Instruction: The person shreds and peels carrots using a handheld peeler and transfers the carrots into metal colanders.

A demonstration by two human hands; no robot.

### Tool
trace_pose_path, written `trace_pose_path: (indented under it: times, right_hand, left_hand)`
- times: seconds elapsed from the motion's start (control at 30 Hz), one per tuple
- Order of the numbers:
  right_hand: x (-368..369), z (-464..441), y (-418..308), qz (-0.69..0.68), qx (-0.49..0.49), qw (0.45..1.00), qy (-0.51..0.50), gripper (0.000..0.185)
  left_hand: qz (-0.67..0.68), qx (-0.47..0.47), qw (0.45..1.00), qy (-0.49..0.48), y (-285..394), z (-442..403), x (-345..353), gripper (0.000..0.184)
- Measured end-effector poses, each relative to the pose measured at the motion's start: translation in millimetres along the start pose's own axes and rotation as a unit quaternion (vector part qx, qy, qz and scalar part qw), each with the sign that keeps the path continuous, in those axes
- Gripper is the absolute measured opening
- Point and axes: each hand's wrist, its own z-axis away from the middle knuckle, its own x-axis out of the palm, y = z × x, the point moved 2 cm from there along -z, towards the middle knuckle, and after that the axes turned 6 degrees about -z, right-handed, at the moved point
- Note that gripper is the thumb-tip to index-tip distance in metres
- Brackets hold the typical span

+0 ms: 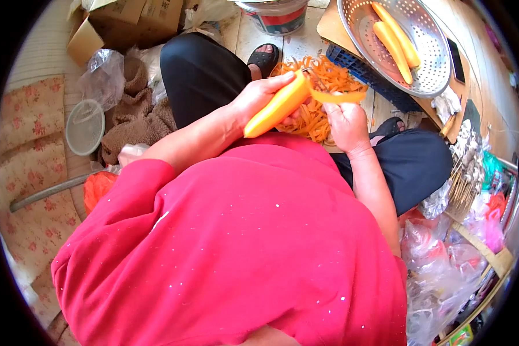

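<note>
My left hand (258, 101) is closed around a thick orange carrot (279, 106), which tilts with its narrow end toward my body. Beside its upper end, my right hand (349, 124) is closed on a peeler (316, 78); only a little of its metal head shows, and its handle is hidden in my fingers. A long strip of carrot peel (343, 97) curls from the peeler over my right fingers. Below both hands lies a heap of carrot peels (334, 78); whatever holds them is mostly hidden.
A metal colander (435, 69) with two peeled carrots (393, 52) stands on a wooden board (331, 26) over a blue crate (401, 101). A dark phone (456, 60) lies beside it. Left are a cardboard box (127, 26) and brown cloth (132, 132); a bucket (277, 20) stands ahead.
</note>
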Motion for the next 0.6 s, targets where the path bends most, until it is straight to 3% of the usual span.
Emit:
trace_pose_path:
  times: [0.07, 0.13, 0.2, 0.23, 0.27, 0.33, 0.4, 0.47, 0.6]
  right_hand:
    - [2.6, -0.9, -0.6, -0.056, 0.059, 0.995, -0.060, 0.022]
    - [4.0, 0.5, 5.7, 0.001, 0.042, 0.997, -0.068, 0.025]
    - [-2.1, -4.7, 35.5, 0.031, 0.074, 0.995, 0.066, 0.030]
    - [-12.3, -5.3, 42.8, -0.029, 0.180, 0.981, 0.065, 0.034]
    - [-13.6, -5.9, 41.9, 0.005, 0.133, 0.989, 0.057, 0.035]
    - [-10.0, -6.7, 30.1, -0.015, 0.146, 0.989, 0.021, 0.033]
    - [-6.5, -4.1, 13.8, -0.038, 0.113, 0.993, 0.012, 0.030]
    - [-2.5, 4.0, -12.6, -0.045, 0.088, 0.995, 0.007, 0.028]
    - [7.4, 22.1, -60.5, 0.036, -0.077, 0.995, -0.059, 0.021]
  left_hand:
    - [-0.009, -0.001, 0.999, -0.032, 0.3, 7.5, -9.8, 0.041]
    - [-0.028, 0.000, 1.000, -0.014, 3.1, 24.3, -3.9, 0.043]
    - [-0.122, -0.001, 0.992, -0.025, 6.4, 42.1, 9.7, 0.053]
    - [-0.137, 0.025, 0.989, -0.043, 9.0, 47.0, 19.5, 0.054]
    - [-0.138, 0.026, 0.989, -0.041, 9.1, 46.1, 16.7, 0.054]
    - [-0.097, 0.006, 0.995, -0.007, 12.2, 39.6, 13.7, 0.052]
    - [-0.095, 0.082, 0.992, 0.004, 18.2, 21.2, 11.1, 0.049]
    - [-0.031, 0.081, 0.995, 0.052, 23.6, 0.7, 3.7, 0.049]
    - [0.032, 0.093, 0.990, 0.098, 23.2, -31.5, -0.4, 0.051]
